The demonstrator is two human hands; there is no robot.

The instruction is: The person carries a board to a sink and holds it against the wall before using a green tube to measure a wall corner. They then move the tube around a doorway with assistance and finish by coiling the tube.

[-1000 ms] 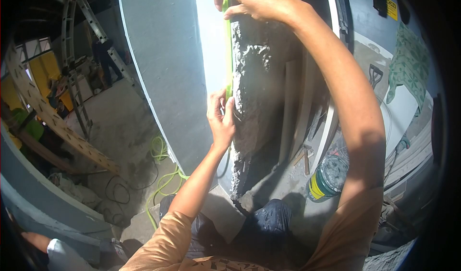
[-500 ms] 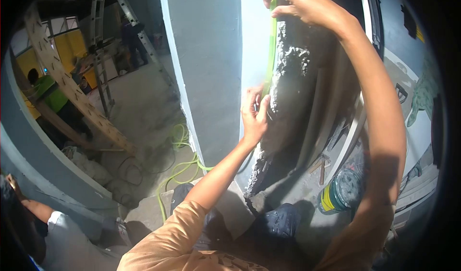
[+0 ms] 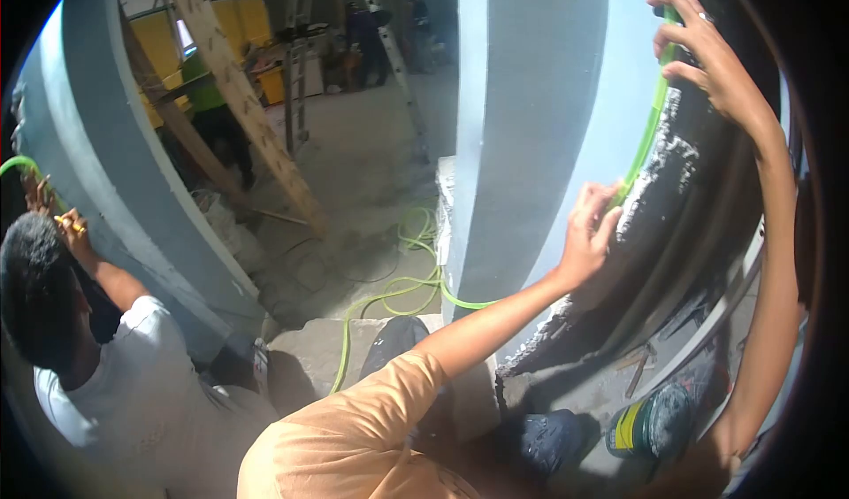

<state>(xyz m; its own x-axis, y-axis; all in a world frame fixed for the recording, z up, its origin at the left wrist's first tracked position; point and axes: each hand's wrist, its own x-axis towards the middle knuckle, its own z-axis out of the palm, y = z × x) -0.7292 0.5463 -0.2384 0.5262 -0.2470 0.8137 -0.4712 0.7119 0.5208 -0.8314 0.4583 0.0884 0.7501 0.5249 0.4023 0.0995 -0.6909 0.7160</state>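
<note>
A green hose (image 3: pixel 653 132) runs up along the broken edge of a grey-blue wall (image 3: pixel 539 127). Low on this stretch, my left hand (image 3: pixel 591 234) pinches the hose between thumb and fingers, against the wall edge. Higher up, at the top right, my right hand (image 3: pixel 712 61) has its curled fingers round the same hose. The hose's upper end is cut off by the frame. More of the green hose lies in loops on the floor and passes behind my left arm.
At left a co-worker in a white shirt (image 3: pixel 150 384) faces another wall, holding a yellow pencil (image 3: pixel 71 223) near a green hose (image 3: pixel 19 161). A bucket (image 3: pixel 653 424) and a hammer (image 3: pixel 637 375) are at lower right. Behind stand a ladder (image 3: pixel 389 48) and a wooden plank (image 3: pixel 239 92).
My view has swung left, bringing the co-worker, pencil and second stretch of hose into sight. Both my hands stay on the hose; the right hand's fingers look more spread.
</note>
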